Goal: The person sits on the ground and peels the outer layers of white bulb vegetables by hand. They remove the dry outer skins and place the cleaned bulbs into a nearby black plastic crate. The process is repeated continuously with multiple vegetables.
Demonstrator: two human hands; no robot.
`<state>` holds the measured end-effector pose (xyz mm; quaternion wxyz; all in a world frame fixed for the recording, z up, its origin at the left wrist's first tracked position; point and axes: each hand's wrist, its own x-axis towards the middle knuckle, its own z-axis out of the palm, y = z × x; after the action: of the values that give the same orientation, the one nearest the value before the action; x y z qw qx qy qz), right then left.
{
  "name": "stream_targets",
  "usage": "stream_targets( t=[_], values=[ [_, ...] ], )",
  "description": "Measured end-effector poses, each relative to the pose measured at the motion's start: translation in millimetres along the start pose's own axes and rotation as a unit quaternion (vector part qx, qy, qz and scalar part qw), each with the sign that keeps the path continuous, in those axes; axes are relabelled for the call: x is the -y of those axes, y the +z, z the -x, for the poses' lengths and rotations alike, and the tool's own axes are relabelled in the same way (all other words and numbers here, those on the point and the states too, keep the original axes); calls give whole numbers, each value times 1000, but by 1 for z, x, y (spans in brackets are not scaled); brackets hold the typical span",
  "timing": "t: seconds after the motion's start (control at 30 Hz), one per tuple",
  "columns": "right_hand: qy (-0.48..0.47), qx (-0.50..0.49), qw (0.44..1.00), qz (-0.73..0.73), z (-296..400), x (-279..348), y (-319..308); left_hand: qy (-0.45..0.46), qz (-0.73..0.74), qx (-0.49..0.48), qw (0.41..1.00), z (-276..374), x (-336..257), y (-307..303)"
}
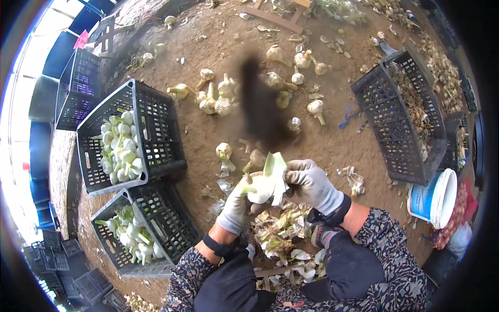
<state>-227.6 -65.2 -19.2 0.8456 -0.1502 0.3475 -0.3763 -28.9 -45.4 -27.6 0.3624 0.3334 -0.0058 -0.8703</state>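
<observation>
Between my gloved hands is a white garlic bulb [259,188] with a short pale green stem stub pointing left. My left hand [236,208] grips the bulb from below and the left. A strip of pale outer skin [277,175] stands partly away from the bulb, and my right hand [312,183] pinches its right edge. Unpeeled garlic bulbs [223,106] with dirt on them lie on the soil ahead of my hands. Below, a heap of peeled garlic skins [278,234] lies between my feet.
At left, two black plastic crates [160,124] [160,222] hold peeled bulbs. A tilted black crate [397,117] of dry husks stands at right, near a white-and-blue bucket [432,199]. A wooden frame [275,17] lies far ahead. A dark blur hides part of the ground.
</observation>
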Motion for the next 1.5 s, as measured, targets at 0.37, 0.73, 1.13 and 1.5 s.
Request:
stream_targets(
  t=[0.37, 0.73, 1.13, 1.5],
  values=[
    [-80, -97, 978, 170, -8, 6, -24, 10, -66, 56, 996, 8, -6, -18],
    [58, 49, 591, 803, 6, 51, -57, -3, -211, 35, 977, 19, -2, -24],
    [-267, 13, 674, 688, 17, 1, 14, 98, -339, -50, 935, 8, 9, -20],
    [-246, 3, 698, 672, 3, -10, -3, 15, -452, -3, 892, 9, -1, -14]
  ],
)
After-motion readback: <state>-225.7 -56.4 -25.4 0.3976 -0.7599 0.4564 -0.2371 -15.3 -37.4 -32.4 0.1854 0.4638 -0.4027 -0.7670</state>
